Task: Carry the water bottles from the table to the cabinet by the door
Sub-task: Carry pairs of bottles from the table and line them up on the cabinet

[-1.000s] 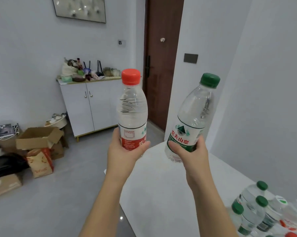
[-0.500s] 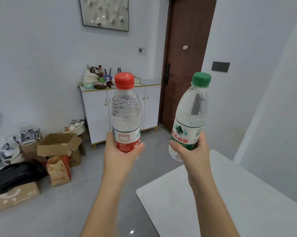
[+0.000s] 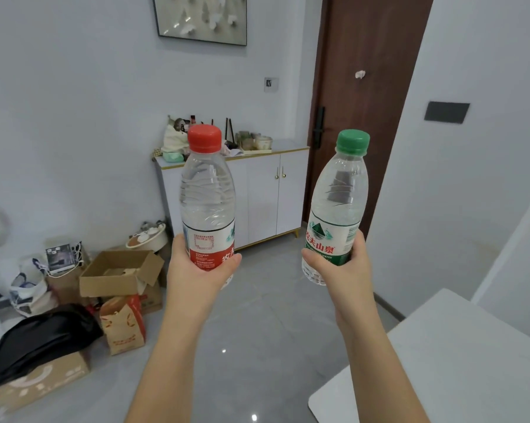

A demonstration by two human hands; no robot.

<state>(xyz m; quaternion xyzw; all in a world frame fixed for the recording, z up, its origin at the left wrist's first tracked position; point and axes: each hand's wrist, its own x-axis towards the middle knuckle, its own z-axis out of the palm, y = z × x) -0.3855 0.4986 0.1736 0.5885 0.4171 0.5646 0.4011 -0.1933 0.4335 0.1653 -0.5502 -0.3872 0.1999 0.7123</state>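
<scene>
Left hand grasps the red-capped bottle upright, right hand grasps the green-capped bottle slightly tilted, both raised before the white cabinet.

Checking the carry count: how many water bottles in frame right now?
2. One red-capped bottle in the left hand, one green-capped bottle in the right hand. The table is mostly out of frame, so more may be hidden.
</scene>
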